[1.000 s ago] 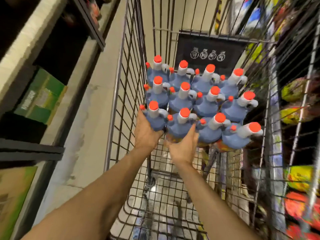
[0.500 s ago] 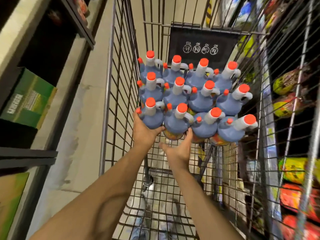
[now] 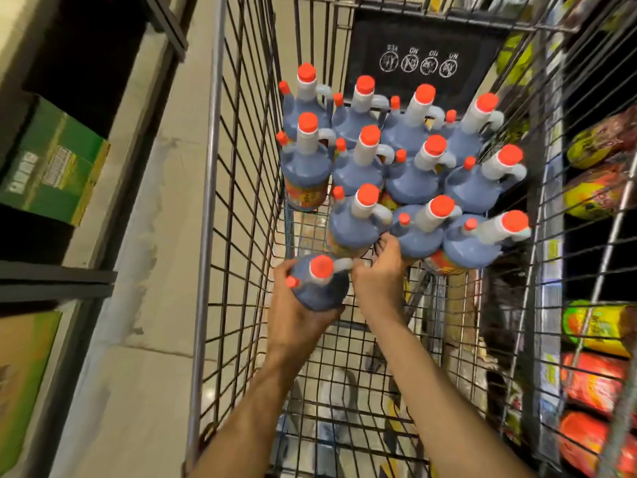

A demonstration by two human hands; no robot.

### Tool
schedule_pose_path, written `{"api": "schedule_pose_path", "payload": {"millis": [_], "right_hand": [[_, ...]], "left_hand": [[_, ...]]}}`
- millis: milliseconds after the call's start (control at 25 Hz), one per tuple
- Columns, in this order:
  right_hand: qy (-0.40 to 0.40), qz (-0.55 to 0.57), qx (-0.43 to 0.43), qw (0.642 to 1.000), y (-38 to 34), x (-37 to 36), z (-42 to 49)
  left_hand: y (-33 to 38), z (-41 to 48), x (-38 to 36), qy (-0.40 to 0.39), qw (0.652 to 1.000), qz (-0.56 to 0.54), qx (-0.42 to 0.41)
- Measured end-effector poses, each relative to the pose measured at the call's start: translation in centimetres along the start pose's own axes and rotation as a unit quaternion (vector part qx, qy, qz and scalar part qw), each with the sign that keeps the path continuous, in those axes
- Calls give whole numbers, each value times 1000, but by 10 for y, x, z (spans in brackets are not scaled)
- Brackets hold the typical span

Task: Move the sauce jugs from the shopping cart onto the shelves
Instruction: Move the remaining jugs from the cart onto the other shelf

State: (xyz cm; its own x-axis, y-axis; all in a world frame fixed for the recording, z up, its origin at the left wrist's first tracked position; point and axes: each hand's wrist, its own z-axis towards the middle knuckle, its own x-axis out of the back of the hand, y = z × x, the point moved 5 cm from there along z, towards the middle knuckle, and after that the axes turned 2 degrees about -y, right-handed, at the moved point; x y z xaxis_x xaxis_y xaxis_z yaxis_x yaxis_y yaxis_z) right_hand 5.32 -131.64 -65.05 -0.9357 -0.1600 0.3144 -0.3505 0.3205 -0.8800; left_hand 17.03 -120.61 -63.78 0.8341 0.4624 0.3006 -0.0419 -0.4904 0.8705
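Blue sauce jugs [image 3: 410, 188] with red caps: twelve counted. Eleven stand in three rows inside the wire shopping cart [image 3: 210, 167]. The twelfth jug [image 3: 319, 289] sits apart from the rows, grasped round its body by the left grip [image 3: 293, 319]. The right grip [image 3: 377, 277] lies between that jug's handle and the nearest standing jug [image 3: 351, 232]; whether it is clenched cannot be determined. Labels are mostly hidden.

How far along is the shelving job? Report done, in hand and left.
Done: no jug shows on the dark shelves in view. In hand: the left hand grips one blue plastic sauce jug with a red cap, held apart from the rest; the right hand reaches beside the next jug. Left: eleven jugs stand in the wire shopping cart.
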Motion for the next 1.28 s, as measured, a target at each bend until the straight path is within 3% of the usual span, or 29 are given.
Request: {"api": "schedule_pose_path", "payload": {"millis": [240, 400, 560, 800, 920, 1160, 1280], "right_hand": [[-101, -79, 107, 986, -30, -2, 20], [-83, 7, 45, 995, -27, -25, 33], [-78, -91, 57, 991, -11, -14, 28], [-184, -110, 63, 975, 23, 42, -19], [-219, -82, 21, 972, 41, 37, -27], [-147, -20, -21, 989, 30, 30, -17], [-217, 1, -45, 975, 14, 50, -25]], "left_hand": [[-12, -7, 11, 12, 999, 9, 33], [7, -9, 12, 29, 999, 5, 35], [-3, -11, 16, 25, 999, 0, 37], [-25, -7, 18, 68, 994, -60, 66], [-24, 0, 14, 32, 998, -38, 48], [-17, 15, 14, 14, 998, -44, 43], [2, 5, 15, -2, 996, -54, 64]]}}
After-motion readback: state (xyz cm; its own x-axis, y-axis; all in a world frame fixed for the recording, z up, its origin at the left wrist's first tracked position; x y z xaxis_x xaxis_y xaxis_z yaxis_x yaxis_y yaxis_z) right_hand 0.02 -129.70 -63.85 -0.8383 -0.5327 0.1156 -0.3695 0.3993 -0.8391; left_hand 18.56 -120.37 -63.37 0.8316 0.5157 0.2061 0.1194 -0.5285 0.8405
